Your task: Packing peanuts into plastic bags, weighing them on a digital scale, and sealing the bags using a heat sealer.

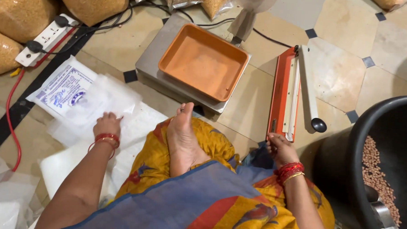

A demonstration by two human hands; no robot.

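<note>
The left hand [106, 123] is pressing its fingers [109, 116] flat on the stack of clear bags [105, 97], not yet lifting one. The right hand [280, 149] is curling its fingers [272, 140] on the near end of the orange sealer [283, 92], whose arm is standing raised. Beyond the fingers, the orange tray [203, 61] on the scale [152, 58] is sitting empty; peanuts [376, 170] are waiting in the black tub [346, 146] right of them.

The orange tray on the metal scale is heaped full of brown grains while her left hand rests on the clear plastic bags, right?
Not quite. The head view shows the orange tray on the metal scale empty. The brown grains lie in the black tub at the right. The left hand does rest on the clear plastic bags.
</note>
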